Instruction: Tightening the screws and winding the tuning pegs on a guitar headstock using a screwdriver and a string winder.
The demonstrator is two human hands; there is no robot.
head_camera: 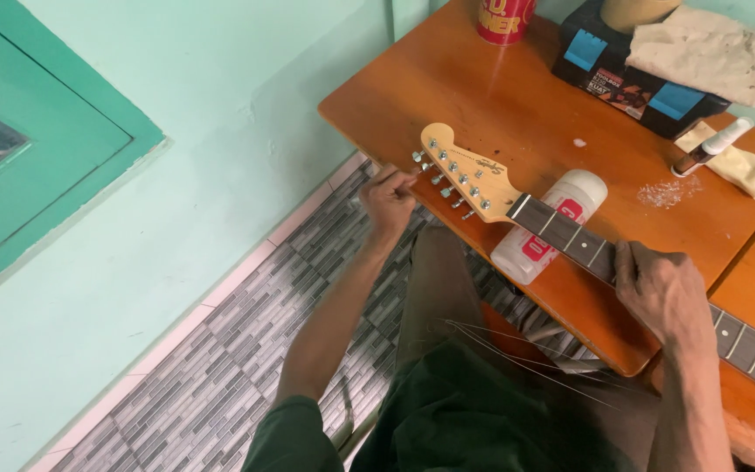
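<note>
Two bare hands work on a guitar neck (570, 236) that lies slanting across an orange wooden table (517, 114). Nearest, loose thin strings (517, 350) trail over the person's dark green lap. The right hand (664, 293) lies palm-down over the dark fretboard, fingers curled around the neck and clasping it. Further along, the neck rests on a white plastic bottle with a red label (548, 227), lying on its side under the fretboard. The left hand (388, 199) reaches from over the grey tiled floor (246, 350) to the pale headstock (469, 179), fingertips pinched on one of the tuning pegs (419, 159) at its lower edge. Beyond, near the table's far side, lie a small dropper bottle (714, 146), crumpled cloths (709, 52) on a dark box (631, 83), and a red cup (504, 19).
</note>
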